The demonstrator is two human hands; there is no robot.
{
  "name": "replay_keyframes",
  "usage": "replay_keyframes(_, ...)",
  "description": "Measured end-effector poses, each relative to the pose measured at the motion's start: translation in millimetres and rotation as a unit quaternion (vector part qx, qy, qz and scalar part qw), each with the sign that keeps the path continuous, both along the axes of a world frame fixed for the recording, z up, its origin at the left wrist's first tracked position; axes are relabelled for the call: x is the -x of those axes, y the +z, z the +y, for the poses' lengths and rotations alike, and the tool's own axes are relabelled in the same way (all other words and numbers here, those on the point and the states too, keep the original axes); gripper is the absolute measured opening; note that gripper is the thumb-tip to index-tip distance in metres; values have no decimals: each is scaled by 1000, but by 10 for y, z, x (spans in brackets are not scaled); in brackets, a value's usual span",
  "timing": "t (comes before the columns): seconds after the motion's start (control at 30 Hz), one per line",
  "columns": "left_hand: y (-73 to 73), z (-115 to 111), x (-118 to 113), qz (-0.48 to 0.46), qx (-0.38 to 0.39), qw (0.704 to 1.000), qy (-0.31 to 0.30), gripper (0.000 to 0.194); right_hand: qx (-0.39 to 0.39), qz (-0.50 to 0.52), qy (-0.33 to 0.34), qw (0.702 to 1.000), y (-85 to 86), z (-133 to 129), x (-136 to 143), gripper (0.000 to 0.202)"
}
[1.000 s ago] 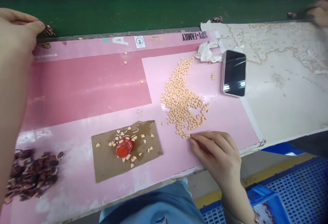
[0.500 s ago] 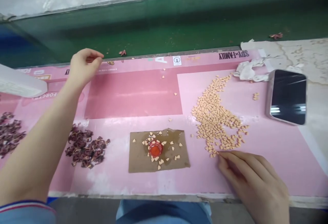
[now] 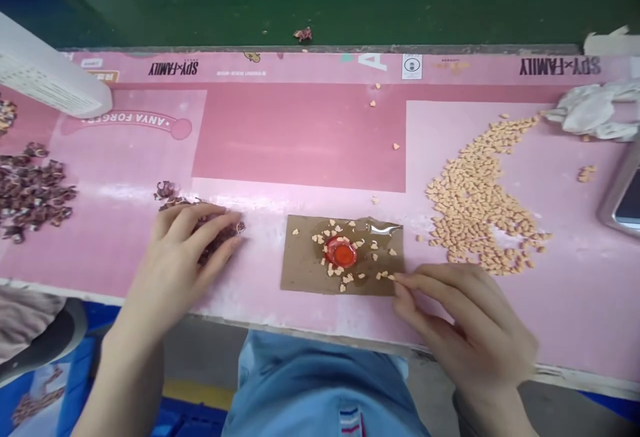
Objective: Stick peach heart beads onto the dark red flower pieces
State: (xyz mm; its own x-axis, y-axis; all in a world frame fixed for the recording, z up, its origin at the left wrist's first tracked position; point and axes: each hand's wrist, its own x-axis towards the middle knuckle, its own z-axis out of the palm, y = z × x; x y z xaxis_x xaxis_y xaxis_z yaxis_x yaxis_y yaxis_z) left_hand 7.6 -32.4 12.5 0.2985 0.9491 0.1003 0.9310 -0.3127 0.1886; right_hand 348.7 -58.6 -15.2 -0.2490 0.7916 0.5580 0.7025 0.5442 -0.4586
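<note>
My left hand (image 3: 187,260) is over the nearer pile of dark purple-brown pieces (image 3: 167,190), fingers curved and apart, with thumb and forefinger by the pile's right end. Thumb and forefinger of my right hand (image 3: 465,323) are pinched on a small tan piece at the right edge of a brown card (image 3: 305,263). On that card lie a round red piece (image 3: 343,255), a shiny wet patch and several scattered tan pieces. A large spread of small tan pieces (image 3: 475,190) lies beyond my right hand.
A white bottle (image 3: 60,77) leans in at the upper left, above another dark pile (image 3: 33,187). Crumpled white tissue (image 3: 595,110) and a phone (image 3: 627,197) are at the right. The pink mat's front edge runs before my blue clothing. Blue bins (image 3: 75,383) stand below left.
The view has shifted. My left hand has come down from the mat's far edge to the dark pile. My right hand has moved left from the tan pieces to the card.
</note>
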Motion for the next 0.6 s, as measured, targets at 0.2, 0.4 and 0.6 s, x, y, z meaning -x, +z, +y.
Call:
replay_keyframes(0.2,-88,76,-36,15,-25,999,-13,30,18,11,5,1000,34,122,225,19)
replay_keyframes(0.4,-52,15,-70,-129,-6,992,3,19,42,11,-5,999,37,129,294,22)
replay_keyframes(0.6,79,-166,-249,-248,-16,969,-1,62,44,-18,-10,999,63,124,307,23)
